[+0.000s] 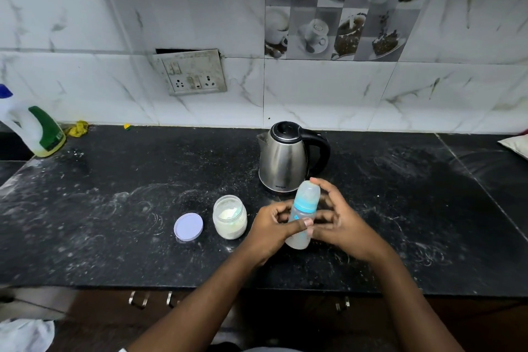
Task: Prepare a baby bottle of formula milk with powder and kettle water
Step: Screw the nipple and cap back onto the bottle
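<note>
Jug: white with a green label, far left on the counter, well apart from everything else.
Lid: pale lilac disc lying flat on the counter, just left of the jar and not touching it.
Jar: open and upright, with white powder inside; it stands just left of the left hand.
Left hand: grips the lower body of the bottle from the left, thumb laid across the front, fingers curled behind.
Bottle: held between both hands in front of the kettle. Its clear domed cap and blue collar are on. Its long axis is tilted, top leaning away and slightly right, base towards the person (whether the base touches the counter cannot be told). The body looks cloudy; its contents cannot be read.
Kettle: steel, black lid shut, handle to the right. It stands upright just behind the bottle's top, apart from it.
Right hand: wraps the bottle from the right, thumb low on the body, one fingertip up by the domed cap.
Key relation: the cap end lies up and away from both palms, nearer the right hand's fingers. The left hand holds the body.
Likely step: taking off the cap and collar so powder and water can go in. The right hand looks best placed to twist while the left steadies.
</note>
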A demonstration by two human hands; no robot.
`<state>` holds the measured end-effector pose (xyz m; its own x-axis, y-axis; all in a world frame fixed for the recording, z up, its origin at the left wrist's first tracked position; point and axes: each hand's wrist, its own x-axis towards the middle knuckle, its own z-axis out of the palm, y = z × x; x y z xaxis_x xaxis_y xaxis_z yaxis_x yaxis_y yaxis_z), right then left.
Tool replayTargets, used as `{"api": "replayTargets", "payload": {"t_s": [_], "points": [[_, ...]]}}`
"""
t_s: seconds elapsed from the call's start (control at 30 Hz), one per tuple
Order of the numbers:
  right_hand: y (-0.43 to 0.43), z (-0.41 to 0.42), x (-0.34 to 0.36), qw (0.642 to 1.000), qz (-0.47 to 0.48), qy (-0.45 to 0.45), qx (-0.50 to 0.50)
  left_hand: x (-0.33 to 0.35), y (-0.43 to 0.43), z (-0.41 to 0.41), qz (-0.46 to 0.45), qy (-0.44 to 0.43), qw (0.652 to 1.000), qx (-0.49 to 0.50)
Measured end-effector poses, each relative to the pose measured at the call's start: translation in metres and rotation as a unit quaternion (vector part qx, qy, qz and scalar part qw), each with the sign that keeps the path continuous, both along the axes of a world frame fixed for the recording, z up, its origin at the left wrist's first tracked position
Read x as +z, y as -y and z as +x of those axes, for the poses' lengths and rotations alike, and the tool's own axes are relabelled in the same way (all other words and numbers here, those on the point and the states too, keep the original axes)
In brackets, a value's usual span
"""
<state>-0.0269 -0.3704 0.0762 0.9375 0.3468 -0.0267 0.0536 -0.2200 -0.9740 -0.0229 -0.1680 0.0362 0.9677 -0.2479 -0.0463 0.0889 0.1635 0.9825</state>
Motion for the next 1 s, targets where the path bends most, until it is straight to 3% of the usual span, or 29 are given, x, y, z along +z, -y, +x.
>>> {"api": "replayTargets", "payload": {"t_s": [0.1,0.3,0.5,0.8,1.0], "points": [[0.011,0.006,0.022,0.999,-0.022,0.031,-0.002,-0.007,-0.003,-0.002,0.032,0.005,0.999,0.000],[0.006,0.017,0.053,0.961,-0.226,0.151,0.055,-0.011,0.001,-0.001,0.057,0.013,0.998,0.008],[0.001,0.025,0.065,0.932,-0.321,0.160,0.051,-0.005,0.008,-0.005,0.077,0.052,0.995,0.042],[-0.005,0.032,0.072,0.909,-0.385,0.158,0.008,0.001,0.016,-0.001,0.082,0.074,0.992,0.065],[-0.023,0.025,0.057,0.818,-0.533,0.186,-0.109,-0.005,0.024,-0.003,0.061,0.062,0.994,0.066]]}}
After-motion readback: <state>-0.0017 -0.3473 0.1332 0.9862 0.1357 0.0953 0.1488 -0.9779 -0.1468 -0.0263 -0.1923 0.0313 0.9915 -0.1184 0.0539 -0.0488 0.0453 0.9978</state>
